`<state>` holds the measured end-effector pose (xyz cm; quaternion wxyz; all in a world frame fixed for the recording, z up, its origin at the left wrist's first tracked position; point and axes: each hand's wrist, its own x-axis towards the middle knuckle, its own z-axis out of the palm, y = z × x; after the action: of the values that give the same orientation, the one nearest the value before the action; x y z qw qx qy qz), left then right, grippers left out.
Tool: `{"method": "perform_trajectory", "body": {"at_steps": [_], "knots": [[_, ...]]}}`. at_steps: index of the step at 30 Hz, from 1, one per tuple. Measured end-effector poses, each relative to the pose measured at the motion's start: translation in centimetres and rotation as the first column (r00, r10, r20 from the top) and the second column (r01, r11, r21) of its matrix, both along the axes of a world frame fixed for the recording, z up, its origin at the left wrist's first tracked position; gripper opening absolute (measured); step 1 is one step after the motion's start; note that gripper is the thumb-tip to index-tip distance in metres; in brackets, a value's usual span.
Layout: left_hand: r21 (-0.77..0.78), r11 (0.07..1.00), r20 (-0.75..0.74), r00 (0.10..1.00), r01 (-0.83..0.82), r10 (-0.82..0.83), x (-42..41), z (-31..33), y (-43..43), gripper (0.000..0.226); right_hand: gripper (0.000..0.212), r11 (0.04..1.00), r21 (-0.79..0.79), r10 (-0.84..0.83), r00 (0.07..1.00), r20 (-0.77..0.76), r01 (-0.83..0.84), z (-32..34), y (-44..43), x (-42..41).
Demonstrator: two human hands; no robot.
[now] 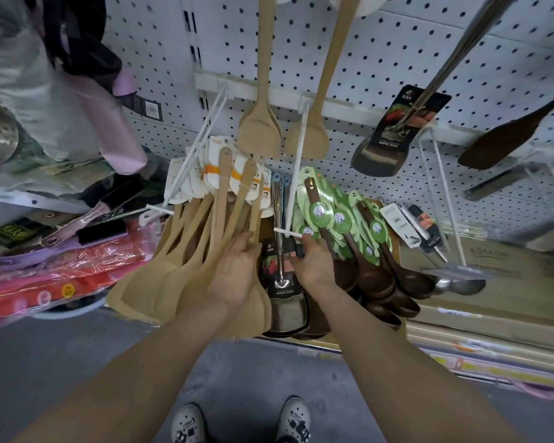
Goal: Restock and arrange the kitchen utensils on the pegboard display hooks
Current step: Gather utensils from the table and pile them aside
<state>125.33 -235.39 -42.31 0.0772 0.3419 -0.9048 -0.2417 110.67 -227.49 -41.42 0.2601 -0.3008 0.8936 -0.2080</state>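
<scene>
My left hand [237, 270] grips a bundle of light wooden spatulas [202, 251], their handles pointing up toward the pegboard [397, 52]. My right hand [314, 260] pinches the tip of a long white display hook [296, 174] at its label end. Between my hands hangs a steel spatula on a black card [280, 279]. To the right of my right hand, dark wooden spoons with green tags [359, 238] hang in a thick row. Two light wooden spatulas [263, 129] hang higher up on the board.
A black-carded steel turner [394, 135] and a dark wooden spatula [506, 135] hang at upper right. Steel ladles [461, 282] hang over cardboard boxes [493, 302] at right. Pink and red wrapped goods [58, 270] lie at left, below a person in a pink sleeve [109, 116].
</scene>
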Motion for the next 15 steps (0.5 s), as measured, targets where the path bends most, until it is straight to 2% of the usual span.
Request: {"method": "perform_trajectory", "body": {"at_steps": [3,8,15], "knots": [[-0.002,1.000,-0.032,0.999,0.000,0.000,-0.2,1.2,0.4,0.046,0.040,1.000,-0.026,0.000,1.000,0.005,0.000,1.3,0.4,0.2],[0.012,0.999,-0.018,0.999,-0.032,0.032,0.0,2.8,0.9,0.045,0.036,0.995,-0.095,0.017,0.999,0.048,-0.012,3.1,1.3,0.9],[0.045,0.993,-0.109,0.987,-0.109,0.114,0.8,6.3,2.4,0.036,0.036,0.988,-0.139,0.075,0.995,0.058,-0.066,6.2,3.3,1.2]]}}
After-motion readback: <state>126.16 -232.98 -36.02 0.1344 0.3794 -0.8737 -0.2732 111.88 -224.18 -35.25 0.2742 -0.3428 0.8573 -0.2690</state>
